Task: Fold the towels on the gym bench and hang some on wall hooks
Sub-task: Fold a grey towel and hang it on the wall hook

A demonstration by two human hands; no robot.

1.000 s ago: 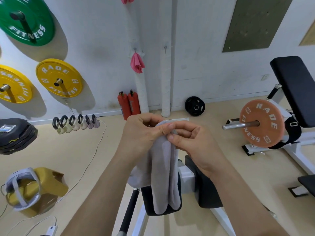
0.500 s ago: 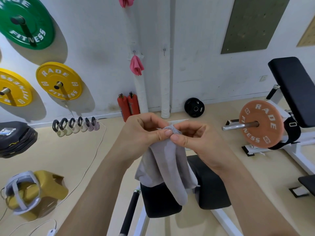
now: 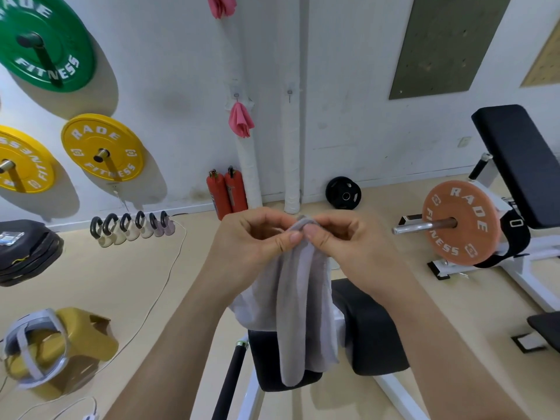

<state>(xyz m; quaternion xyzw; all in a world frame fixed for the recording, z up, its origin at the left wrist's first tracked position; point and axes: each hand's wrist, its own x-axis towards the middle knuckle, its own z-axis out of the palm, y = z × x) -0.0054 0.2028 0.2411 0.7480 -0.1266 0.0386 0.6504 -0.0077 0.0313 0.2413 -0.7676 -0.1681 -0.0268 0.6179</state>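
**Grey towel pinched at its top, free hook waiting on the wall**

The wall [image 3: 348,86] filled the upper half of the view, with coloured weight plates mounted to its left. Below it, the black padded table [image 3: 372,328] stood close under the person's arms; no towels could be seen on the part of its top that showed, though most of it was hidden.

The grey towel [image 3: 303,313] hung in the air over the table's near edge, gathered into long vertical folds and drooping from a single bunched point at its top. It touched nothing but the hands, as far as could be told.

The left hand [image 3: 251,247] and right hand [image 3: 348,244] met at that top point. Both sets of fingers were closed in a pinch on the bunched corner, thumbs pressed against forefingers, the remaining fingers curled loosely.

On the wall, a pink towel [image 3: 241,119] already hung from one hook, and the lower edge of another pink one [image 3: 221,6] showed above it. Just beside, a bare hook [image 3: 290,93] stood free.

Judging from this, the hanging part was partly done, and the grey towel looked to be the next for a hook. How much folding remained could not be told.
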